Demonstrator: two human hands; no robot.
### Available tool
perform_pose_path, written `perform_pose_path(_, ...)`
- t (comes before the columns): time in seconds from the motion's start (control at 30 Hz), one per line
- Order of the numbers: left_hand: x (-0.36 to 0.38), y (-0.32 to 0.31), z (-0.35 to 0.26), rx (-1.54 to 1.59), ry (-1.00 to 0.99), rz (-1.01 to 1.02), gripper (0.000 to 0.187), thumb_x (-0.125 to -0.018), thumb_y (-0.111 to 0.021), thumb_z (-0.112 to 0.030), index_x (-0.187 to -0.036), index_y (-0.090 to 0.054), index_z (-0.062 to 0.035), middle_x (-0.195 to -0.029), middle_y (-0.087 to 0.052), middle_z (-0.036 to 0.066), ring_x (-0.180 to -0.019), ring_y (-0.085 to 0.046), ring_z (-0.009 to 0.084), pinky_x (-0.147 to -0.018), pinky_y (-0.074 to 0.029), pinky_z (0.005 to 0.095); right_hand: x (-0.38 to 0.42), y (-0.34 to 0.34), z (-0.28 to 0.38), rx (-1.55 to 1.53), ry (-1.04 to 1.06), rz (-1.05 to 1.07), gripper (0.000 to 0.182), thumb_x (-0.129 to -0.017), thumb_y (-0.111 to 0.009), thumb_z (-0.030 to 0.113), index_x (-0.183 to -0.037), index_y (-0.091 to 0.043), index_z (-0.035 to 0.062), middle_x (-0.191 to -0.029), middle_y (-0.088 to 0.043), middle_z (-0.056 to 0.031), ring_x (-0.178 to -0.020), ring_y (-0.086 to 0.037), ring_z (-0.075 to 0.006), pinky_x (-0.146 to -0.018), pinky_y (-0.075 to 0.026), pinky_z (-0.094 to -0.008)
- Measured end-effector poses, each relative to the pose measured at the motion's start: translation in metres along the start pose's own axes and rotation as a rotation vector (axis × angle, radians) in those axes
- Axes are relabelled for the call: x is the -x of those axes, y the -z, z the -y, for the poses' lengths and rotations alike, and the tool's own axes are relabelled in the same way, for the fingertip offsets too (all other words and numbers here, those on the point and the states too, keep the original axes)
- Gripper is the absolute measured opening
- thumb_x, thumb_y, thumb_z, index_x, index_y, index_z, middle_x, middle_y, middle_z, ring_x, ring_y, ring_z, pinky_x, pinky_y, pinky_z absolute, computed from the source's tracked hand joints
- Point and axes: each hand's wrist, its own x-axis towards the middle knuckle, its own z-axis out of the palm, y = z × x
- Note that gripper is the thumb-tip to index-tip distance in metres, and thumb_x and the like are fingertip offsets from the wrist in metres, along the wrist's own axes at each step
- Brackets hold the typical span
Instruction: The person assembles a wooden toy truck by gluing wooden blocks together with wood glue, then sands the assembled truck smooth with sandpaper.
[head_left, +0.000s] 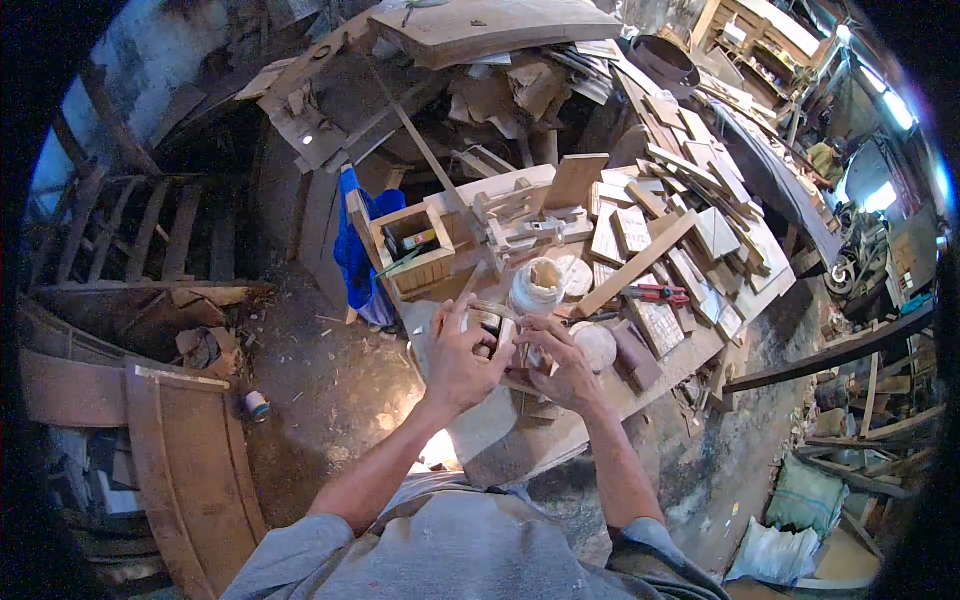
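Observation:
My left hand [462, 358] is closed around a small wooden frame-like piece [506, 326] with an opening in it, held over the near part of the workbench. Against the right side of that piece, my right hand [562, 368] has its fingers bent and pressed together. Whether it also pinches something small is hidden. Just beyond both hands stands a whitish open jar [538, 286] with a crusted rim. Round pale discs lie to its right, one of them a wooden disc [594, 346] close to my right hand.
A wooden box [418, 262] with small items sits at the bench's left edge, beside a blue cloth [358, 240]. Many wood offcuts [690, 240] are piled on the right, with a red-handled tool [656, 293] among them. A spool-like roll [257, 406] lies on the floor.

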Motion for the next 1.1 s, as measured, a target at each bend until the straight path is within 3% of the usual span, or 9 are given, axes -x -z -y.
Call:
perform_pose_path(0.47,0.0,-0.009,0.005,0.028,0.055,0.028,0.022,-0.078,-0.079,-0.026,-0.078,-0.072,-0.0052,-0.153,-0.043,0.019,-0.14,-0.033,0.0459,-0.117,-0.023,0.0544,0.005,-0.003,-0.013,-0.028,0.019,-0.007,0.059,-0.067,-0.077,-0.005,-0.123,-0.064,0.0106,-0.139,-0.054,-0.0102,-0.133,-0.049,-0.0328,-0.113,-0.04,-0.0437)
perform_pose_path(0.67,0.0,-0.012,0.004,0.0,0.036,-0.002,0.021,-0.077,-0.079,-0.025,-0.077,-0.072,-0.0046,-0.151,-0.045,0.02,-0.14,-0.032,0.0448,-0.116,-0.025,0.0556,0.009,0.003,-0.009,-0.103,-0.058,0.008,0.062,-0.068,-0.073,-0.01,-0.125,-0.068,0.0148,-0.137,-0.056,-0.0081,-0.131,-0.053,-0.0287,-0.108,-0.046,-0.0398)
perform_pose_path(0.87,0.0,-0.012,0.003,-0.036,0.079,0.02,0.025,-0.078,-0.078,-0.029,-0.077,-0.073,-0.0039,-0.153,-0.044,0.018,-0.14,-0.033,0.0428,-0.117,-0.025,0.0522,0.01,0.004,-0.006,-0.072,-0.003,-0.021,0.058,-0.07,-0.071,-0.012,-0.122,-0.073,0.0142,-0.134,-0.06,-0.0086,-0.129,-0.056,-0.0275,-0.104,-0.049,-0.0387)
perform_pose_path(1.1,0.0,-0.012,-0.003,-0.098,0.039,0.026,0.028,-0.078,-0.078,-0.032,-0.082,-0.077,-0.0045,-0.154,-0.043,0.018,-0.14,-0.032,0.0417,-0.117,-0.026,0.0498,0.019,-0.004,-0.017,0.061,0.063,-0.038,0.054,-0.073,-0.076,-0.005,-0.124,-0.072,0.0138,-0.136,-0.06,-0.0123,-0.131,-0.054,-0.0318,-0.107,-0.047,-0.0416)
